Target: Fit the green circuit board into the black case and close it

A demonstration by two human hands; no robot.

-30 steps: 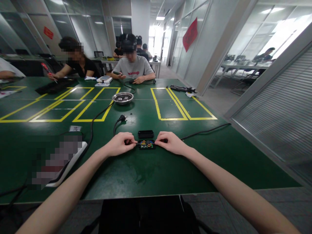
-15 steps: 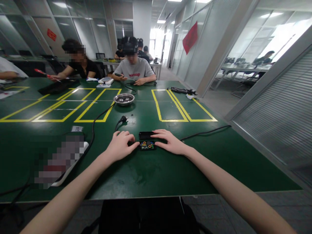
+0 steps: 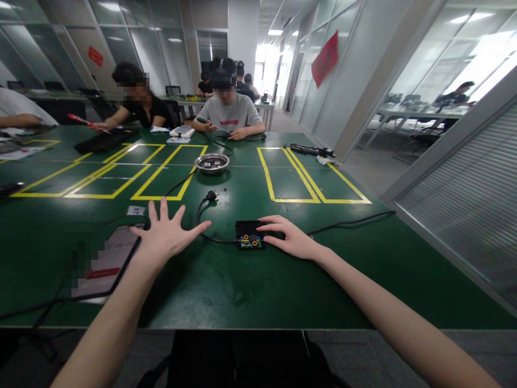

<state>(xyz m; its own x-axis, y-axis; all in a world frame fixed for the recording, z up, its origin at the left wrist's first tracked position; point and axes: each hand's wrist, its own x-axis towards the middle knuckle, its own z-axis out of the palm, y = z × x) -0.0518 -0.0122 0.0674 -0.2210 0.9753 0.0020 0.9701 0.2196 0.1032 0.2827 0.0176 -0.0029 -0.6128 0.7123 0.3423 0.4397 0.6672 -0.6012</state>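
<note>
My left hand (image 3: 165, 235) is open, fingers spread wide, and holds nothing. It hovers between the black plug (image 3: 211, 196) and a tablet-like device with a grey screen (image 3: 111, 258). My right hand (image 3: 293, 238) has its thumb and fingertips on the right end of an opened black power adapter. The adapter's circuit board (image 3: 251, 241), with copper-wound rings, sits in the lower case half. Behind it stands the black cover half (image 3: 246, 226), partly hidden by my fingers. A black cord (image 3: 220, 240) runs from the board's left end to the plug.
A steel bowl (image 3: 212, 163) with metal parts stands beyond the plug. Yellow tape (image 3: 294, 201) marks rectangles on the green table (image 3: 226, 302). Another cord (image 3: 351, 220) leads right. A folded black tripod-like object (image 3: 311, 151) lies at the far right. Co-workers (image 3: 230, 116) sit opposite.
My left hand has let go of the adapter's left end and moved left, its fingers spreading. My right hand stays at the adapter. The view has shifted slightly.
</note>
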